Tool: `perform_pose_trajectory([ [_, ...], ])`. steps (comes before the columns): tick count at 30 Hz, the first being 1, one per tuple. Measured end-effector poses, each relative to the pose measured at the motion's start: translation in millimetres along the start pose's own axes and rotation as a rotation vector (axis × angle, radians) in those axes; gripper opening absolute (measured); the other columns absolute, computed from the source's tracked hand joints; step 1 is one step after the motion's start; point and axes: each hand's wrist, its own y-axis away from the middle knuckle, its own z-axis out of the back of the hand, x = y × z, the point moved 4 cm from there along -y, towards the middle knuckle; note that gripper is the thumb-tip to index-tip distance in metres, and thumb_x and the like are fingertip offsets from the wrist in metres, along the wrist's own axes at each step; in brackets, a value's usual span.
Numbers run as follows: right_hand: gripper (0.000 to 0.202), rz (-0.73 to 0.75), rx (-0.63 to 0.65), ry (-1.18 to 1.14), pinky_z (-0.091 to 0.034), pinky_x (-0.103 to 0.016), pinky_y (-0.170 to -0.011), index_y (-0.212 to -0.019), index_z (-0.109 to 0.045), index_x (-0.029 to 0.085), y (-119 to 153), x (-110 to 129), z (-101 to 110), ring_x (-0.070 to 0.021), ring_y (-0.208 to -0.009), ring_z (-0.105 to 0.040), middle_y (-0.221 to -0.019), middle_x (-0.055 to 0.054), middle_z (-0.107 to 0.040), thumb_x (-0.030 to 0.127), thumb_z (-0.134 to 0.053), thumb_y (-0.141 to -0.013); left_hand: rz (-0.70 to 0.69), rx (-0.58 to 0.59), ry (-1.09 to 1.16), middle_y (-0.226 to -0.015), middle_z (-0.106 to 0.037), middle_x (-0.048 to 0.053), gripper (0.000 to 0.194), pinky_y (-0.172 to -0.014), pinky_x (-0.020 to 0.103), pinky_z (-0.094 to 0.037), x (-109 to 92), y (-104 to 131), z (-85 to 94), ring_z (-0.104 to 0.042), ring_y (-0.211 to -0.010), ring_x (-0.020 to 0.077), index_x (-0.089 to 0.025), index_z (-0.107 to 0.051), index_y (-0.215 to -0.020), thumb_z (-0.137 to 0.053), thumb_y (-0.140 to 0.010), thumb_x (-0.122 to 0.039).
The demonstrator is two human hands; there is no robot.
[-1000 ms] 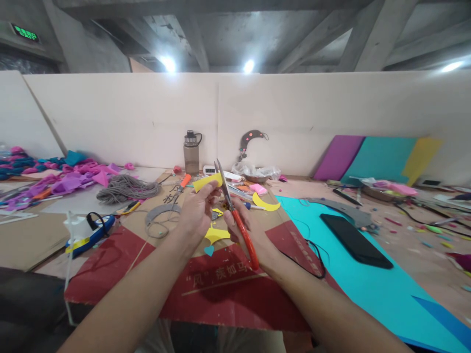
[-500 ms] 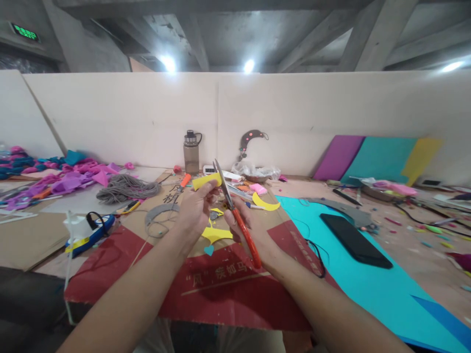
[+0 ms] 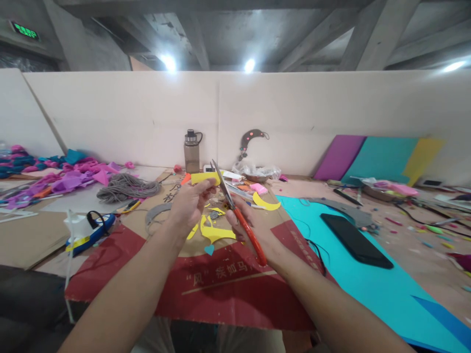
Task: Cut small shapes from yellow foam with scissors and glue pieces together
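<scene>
My left hand pinches a small yellow sheet piece between thumb and fingers, above the cardboard. In my right hand are scissors with red handles, their blades pointing up and away, slightly parted. The blades stand at the right edge of the yellow piece; whether they touch it I cannot tell. Below the hands lie yellow offcuts and a small blue heart. A yellow crescent rests beyond my right hand.
Red-printed cardboard lies under my hands. To the right, a black phone sits on a turquoise sheet. At the back stand a bottle and a decorated dark crescent. Grey cord and a power strip are left.
My left hand has shifted slightly left and turned with the yellow piece. The scissor blades have tilted a little left, and the handles have moved slightly right. More yellow offcuts show below.
</scene>
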Motion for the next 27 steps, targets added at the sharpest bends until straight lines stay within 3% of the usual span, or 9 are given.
perform_pose_trajectory([
  [18, 0.040, 0.019, 0.007, 0.031, -0.030, -0.019, -0.044, -0.112, -0.055, 0.022, 1, 3, 1, -0.0073, -0.050, -0.031, -0.063, 0.007, -0.033, 0.045, -0.064, -0.080, -0.032, 0.029, -0.065, -0.061, -0.065, 0.004, 0.012, -0.054, 0.019, -0.044, -10, -2, 1.5, -0.056, -0.056, 0.0078, -0.010, -0.069, -0.062, -0.078, -0.054, -0.012],
  [22, 0.034, 0.053, -0.004, 0.061, -0.036, -0.021, -0.051, -0.108, -0.056, 0.023, 0, 5, 0, -0.0086, -0.053, -0.036, -0.064, 0.006, -0.038, 0.042, -0.064, -0.080, -0.011, 0.041, -0.021, -0.062, -0.065, 0.003, 0.012, -0.052, 0.019, -0.042, -6, -2, 2.0, -0.055, -0.054, 0.0069, -0.010, -0.069, -0.064, -0.077, -0.055, -0.010],
  [27, 0.030, 0.136, -0.082, 0.134, -0.044, -0.027, -0.073, -0.107, -0.059, 0.026, 2, 10, -2, -0.0152, -0.077, -0.052, -0.082, -0.001, -0.056, 0.040, -0.063, -0.081, 0.021, 0.045, 0.064, -0.060, -0.063, 0.002, 0.011, -0.050, 0.019, -0.039, 1, -1, 1.1, -0.053, -0.053, 0.0066, -0.010, -0.066, -0.065, -0.075, -0.058, -0.012],
])
